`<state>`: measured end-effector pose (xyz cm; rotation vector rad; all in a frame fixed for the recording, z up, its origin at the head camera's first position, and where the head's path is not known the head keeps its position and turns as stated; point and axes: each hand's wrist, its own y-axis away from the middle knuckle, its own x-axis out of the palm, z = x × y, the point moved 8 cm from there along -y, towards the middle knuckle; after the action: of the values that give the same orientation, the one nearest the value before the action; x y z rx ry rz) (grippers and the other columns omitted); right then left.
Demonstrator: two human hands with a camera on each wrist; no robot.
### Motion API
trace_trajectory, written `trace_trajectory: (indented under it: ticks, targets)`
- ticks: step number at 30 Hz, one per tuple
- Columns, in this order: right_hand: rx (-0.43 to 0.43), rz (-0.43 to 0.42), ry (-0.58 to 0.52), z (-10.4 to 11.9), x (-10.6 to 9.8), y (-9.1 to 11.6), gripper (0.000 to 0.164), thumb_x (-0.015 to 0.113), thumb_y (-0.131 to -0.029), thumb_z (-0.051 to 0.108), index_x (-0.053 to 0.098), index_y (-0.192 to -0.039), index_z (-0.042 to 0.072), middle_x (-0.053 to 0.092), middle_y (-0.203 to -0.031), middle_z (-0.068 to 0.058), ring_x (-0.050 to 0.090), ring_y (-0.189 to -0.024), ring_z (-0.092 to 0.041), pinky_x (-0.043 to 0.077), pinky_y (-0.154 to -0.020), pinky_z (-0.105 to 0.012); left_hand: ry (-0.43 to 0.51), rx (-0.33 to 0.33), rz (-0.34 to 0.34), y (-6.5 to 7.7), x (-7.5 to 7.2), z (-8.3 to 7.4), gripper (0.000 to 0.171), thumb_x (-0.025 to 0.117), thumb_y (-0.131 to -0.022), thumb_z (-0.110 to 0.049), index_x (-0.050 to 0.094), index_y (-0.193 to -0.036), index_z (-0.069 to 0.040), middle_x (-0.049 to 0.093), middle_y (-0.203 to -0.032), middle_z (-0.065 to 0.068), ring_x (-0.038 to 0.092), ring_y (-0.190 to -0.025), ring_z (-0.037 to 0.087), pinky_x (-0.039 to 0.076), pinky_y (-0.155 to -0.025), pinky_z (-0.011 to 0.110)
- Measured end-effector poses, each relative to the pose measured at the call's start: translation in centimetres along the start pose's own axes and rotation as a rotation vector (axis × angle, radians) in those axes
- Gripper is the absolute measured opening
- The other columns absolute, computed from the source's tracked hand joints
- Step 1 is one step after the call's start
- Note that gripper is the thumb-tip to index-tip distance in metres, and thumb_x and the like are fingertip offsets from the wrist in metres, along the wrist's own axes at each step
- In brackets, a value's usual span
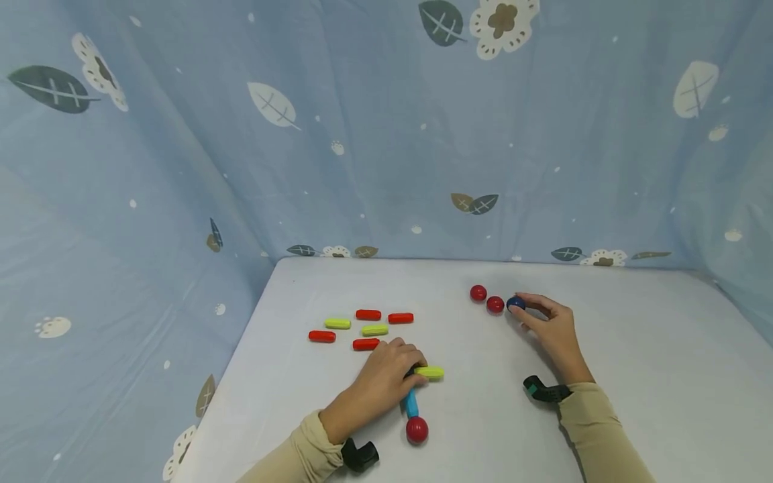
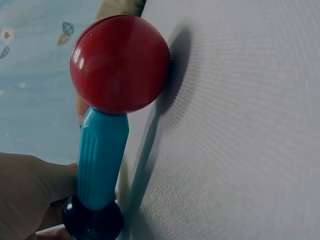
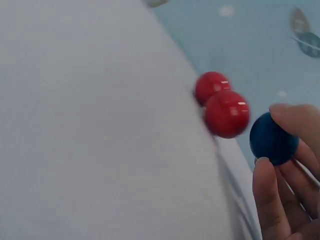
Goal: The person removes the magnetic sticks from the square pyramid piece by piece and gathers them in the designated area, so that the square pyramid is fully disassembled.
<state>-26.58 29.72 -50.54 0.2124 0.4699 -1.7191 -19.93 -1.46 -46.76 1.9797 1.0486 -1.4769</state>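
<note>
My left hand [image 1: 386, 369] grips a joined toy piece near the front of the table. At its middle is a dark blue ball [image 2: 92, 220], mostly covered by the fingers in the head view. From that ball run a light blue rod [image 2: 102, 157], tipped by a red ball [image 2: 120, 65], and a yellow rod [image 1: 430, 373] pointing right. Farther back on the right, my right hand [image 1: 552, 329] pinches a blue ball [image 3: 272, 140] between thumb and fingers. Two loose red balls, one nearer [image 3: 227, 115] and one farther [image 3: 212, 86], sit just left of it.
Several loose rods lie left of centre, among them a red rod [image 1: 322, 337] and a yellow rod [image 1: 374, 330]. The white table [image 1: 483, 429] ends at a blue patterned curtain [image 1: 386, 134] behind and at the left. Each wrist wears a black camera mount [image 1: 546, 391].
</note>
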Motion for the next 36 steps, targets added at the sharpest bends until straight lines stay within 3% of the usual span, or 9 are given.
trace_trajectory:
  ticks: [4, 8, 10, 12, 15, 20, 27, 36]
  targets:
    - [0.003, 0.011, 0.075, 0.03, 0.34, 0.00, 0.049, 0.078, -0.093, 0.035, 0.069, -0.132, 0.007, 0.067, -0.136, -0.015, 0.057, -0.108, 0.011, 0.057, -0.075, -0.013, -0.005, 0.013, -0.015, 0.04, -0.19, -0.10, 0.021, 0.079, -0.091, -0.036, 0.077, -0.106, -0.021, 0.075, -0.101, -0.010, 0.053, -0.087, 0.006, 0.040, -0.073, 0.021]
    - [0.009, -0.002, 0.142, 0.08, 0.33, 0.08, 0.047, 0.077, -0.094, 0.034, 0.069, -0.132, 0.007, 0.066, -0.138, -0.017, 0.063, -0.119, -0.010, 0.049, -0.081, -0.004, -0.014, 0.017, -0.013, -0.03, -0.08, -0.24, 0.021, 0.079, -0.092, -0.035, 0.076, -0.106, -0.020, 0.075, -0.101, -0.010, 0.054, -0.088, 0.006, 0.042, -0.076, 0.022]
    - [0.017, -0.001, 0.157, 0.16, 0.29, 0.11, 0.048, 0.077, -0.094, 0.035, 0.069, -0.133, 0.008, 0.066, -0.139, -0.017, 0.063, -0.126, -0.024, 0.052, -0.095, -0.016, -0.021, 0.019, -0.011, -0.07, -0.06, -0.31, 0.021, 0.079, -0.092, -0.035, 0.076, -0.106, -0.020, 0.074, -0.100, -0.010, 0.054, -0.088, 0.006, 0.042, -0.076, 0.022]
    - [0.017, 0.006, 0.161, 0.19, 0.33, 0.09, 0.049, 0.077, -0.094, 0.035, 0.068, -0.133, 0.007, 0.065, -0.140, -0.017, 0.059, -0.131, -0.035, 0.050, -0.110, -0.034, -0.032, 0.021, -0.011, -0.13, -0.05, -0.33, 0.020, 0.078, -0.092, -0.035, 0.076, -0.106, -0.020, 0.073, -0.098, -0.010, 0.054, -0.088, 0.006, 0.041, -0.075, 0.021]
    - [0.011, 0.012, 0.153, 0.25, 0.38, 0.00, 0.050, 0.077, -0.094, 0.035, 0.067, -0.134, 0.006, 0.065, -0.140, -0.019, 0.056, -0.133, -0.040, 0.039, -0.114, -0.064, -0.050, 0.029, -0.018, -0.13, -0.11, -0.41, 0.021, 0.078, -0.092, -0.035, 0.075, -0.105, -0.020, 0.072, -0.097, -0.010, 0.054, -0.087, 0.006, 0.037, -0.072, 0.020]
    - [0.000, 0.015, 0.153, 0.11, 0.53, -0.15, 0.051, 0.077, -0.094, 0.034, 0.066, -0.135, 0.005, 0.065, -0.140, -0.019, 0.055, -0.133, -0.041, 0.039, -0.114, -0.064, -0.076, 0.032, -0.032, -0.12, -0.08, -0.56, 0.022, 0.078, -0.092, -0.036, 0.075, -0.106, -0.019, 0.071, -0.095, -0.009, 0.054, -0.085, 0.006, 0.035, -0.070, 0.018]
    - [0.007, 0.014, 0.155, -0.04, 0.60, -0.22, 0.052, 0.078, -0.093, 0.034, 0.066, -0.136, 0.006, 0.065, -0.140, -0.018, 0.055, -0.133, -0.039, 0.040, -0.113, -0.063, -0.090, 0.015, 0.001, -0.08, 0.23, -0.58, 0.024, 0.075, -0.095, -0.036, 0.070, -0.111, -0.019, 0.068, -0.099, -0.009, 0.054, -0.090, 0.007, 0.036, -0.072, 0.018]
    - [0.016, 0.021, 0.153, 0.06, 0.73, -0.12, 0.053, 0.078, -0.093, 0.035, 0.065, -0.137, 0.006, 0.064, -0.142, -0.017, 0.056, -0.133, -0.037, 0.043, -0.112, -0.059, -0.122, 0.056, 0.036, 0.05, 0.76, -0.85, 0.023, 0.067, -0.101, -0.034, 0.062, -0.115, -0.018, 0.061, -0.100, -0.007, 0.048, -0.091, 0.008, 0.036, -0.074, 0.020]
